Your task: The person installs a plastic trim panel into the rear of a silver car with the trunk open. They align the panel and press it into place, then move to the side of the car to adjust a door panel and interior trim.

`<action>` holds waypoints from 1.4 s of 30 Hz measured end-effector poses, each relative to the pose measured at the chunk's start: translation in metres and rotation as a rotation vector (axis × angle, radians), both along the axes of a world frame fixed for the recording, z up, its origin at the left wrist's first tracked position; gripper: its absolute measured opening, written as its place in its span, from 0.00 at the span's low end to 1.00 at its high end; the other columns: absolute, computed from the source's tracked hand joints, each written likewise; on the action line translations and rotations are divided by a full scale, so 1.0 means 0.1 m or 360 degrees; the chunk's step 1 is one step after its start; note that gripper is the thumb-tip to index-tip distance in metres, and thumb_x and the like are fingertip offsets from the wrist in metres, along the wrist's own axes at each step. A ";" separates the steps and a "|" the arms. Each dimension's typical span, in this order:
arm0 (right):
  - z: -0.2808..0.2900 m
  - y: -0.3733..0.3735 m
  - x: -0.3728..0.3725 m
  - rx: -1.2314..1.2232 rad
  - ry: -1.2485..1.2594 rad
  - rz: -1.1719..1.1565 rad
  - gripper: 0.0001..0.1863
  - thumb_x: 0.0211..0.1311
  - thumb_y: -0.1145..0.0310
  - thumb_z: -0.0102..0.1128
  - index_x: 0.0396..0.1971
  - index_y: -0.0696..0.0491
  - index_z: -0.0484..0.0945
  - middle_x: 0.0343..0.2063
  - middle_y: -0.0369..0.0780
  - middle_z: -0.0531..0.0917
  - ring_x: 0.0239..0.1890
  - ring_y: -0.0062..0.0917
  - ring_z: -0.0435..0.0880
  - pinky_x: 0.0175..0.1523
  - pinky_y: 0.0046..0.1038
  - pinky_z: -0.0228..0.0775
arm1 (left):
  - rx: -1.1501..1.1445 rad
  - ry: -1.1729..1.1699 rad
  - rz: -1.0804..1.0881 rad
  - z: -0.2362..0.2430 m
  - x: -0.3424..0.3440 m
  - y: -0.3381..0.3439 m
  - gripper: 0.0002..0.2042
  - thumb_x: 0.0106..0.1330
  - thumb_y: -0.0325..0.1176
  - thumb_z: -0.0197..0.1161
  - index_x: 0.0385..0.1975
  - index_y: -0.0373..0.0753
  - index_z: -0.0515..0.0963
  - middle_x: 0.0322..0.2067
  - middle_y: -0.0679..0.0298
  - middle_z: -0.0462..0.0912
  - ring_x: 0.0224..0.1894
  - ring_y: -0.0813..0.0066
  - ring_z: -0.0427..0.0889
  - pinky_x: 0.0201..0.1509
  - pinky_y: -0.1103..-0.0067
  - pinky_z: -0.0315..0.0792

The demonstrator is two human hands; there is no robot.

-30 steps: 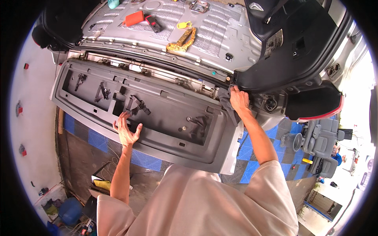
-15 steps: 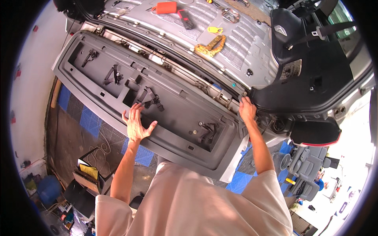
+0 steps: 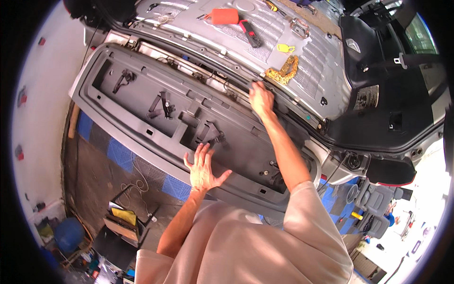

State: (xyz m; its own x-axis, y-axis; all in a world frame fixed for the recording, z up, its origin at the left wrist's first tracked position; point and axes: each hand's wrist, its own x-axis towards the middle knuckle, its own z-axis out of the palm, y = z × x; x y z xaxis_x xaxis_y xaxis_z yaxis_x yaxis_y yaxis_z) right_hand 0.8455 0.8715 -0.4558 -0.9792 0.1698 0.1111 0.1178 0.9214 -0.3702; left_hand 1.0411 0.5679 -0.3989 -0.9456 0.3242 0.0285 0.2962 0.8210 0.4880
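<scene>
A lowered vehicle tailgate carries a grey plastic panel [image 3: 248,158] with several black fittings [image 3: 161,106] in its recesses. My left hand [image 3: 205,168] rests with spread fingers on the panel's near inner edge, just below the middle fitting. My right hand [image 3: 261,97] is at the far edge, along the seam between tailgate and cargo floor, with fingers curled on a dark grey cloth [image 3: 276,106], mostly hidden and somewhat blurred. Close beyond it, a yellow mottled bundle [image 3: 283,75] lies on the silver cargo floor [image 3: 314,71].
The cargo floor holds a red pouch [image 3: 224,16], a red-black tool [image 3: 250,35] and a yellow tag [image 3: 284,48]. Black side trim [image 3: 378,113] borders the right. Below are blue-grey floor tiles [image 3: 120,156], a chair [image 3: 113,239] and removed seats [image 3: 377,201]. A white wall [image 3: 35,118] stands left.
My right hand has moved left and farther away along the seam from the right corner. My left hand has shifted right along the panel, fingers still spread. The view has also shifted.
</scene>
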 end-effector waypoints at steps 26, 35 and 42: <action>0.00 -1.03 -1.00 0.0058 -0.0042 0.0082 0.14 0.68 0.64 0.62 0.49 0.53 0.82 0.45 0.47 0.84 0.40 0.49 0.89 0.50 0.49 0.81 | -0.0354 0.0421 0.1004 -0.41 -2.37 -3.00 0.43 0.65 0.68 0.63 0.75 0.47 0.63 0.81 0.56 0.54 0.84 0.56 0.47 0.77 0.33 0.35; 0.12 -0.84 -0.93 0.0105 -0.0039 0.0177 0.14 0.71 0.64 0.60 0.53 0.50 0.78 0.46 0.45 0.84 0.37 0.47 0.90 0.42 0.46 0.82 | -0.0317 0.0399 0.1063 -0.37 -2.41 -2.99 0.41 0.64 0.67 0.65 0.71 0.46 0.67 0.79 0.55 0.58 0.83 0.56 0.52 0.78 0.36 0.37; 0.36 -0.23 -0.10 0.0058 -0.0074 -0.0038 0.14 0.63 0.71 0.64 0.48 0.55 0.81 0.47 0.44 0.84 0.45 0.49 0.85 0.49 0.47 0.79 | -0.0218 0.0434 0.0956 -0.34 -2.37 -3.03 0.42 0.66 0.71 0.59 0.70 0.46 0.69 0.79 0.57 0.60 0.82 0.54 0.54 0.77 0.36 0.36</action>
State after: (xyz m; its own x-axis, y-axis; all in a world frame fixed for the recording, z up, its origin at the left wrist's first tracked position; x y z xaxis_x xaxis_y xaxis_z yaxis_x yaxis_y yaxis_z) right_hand 0.8354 0.8480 -0.4200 -0.9791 0.1900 0.0721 0.1563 0.9308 -0.3304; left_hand 0.8044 0.2649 -0.4332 -0.9276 -0.2383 0.2877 -0.1337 0.9309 0.3401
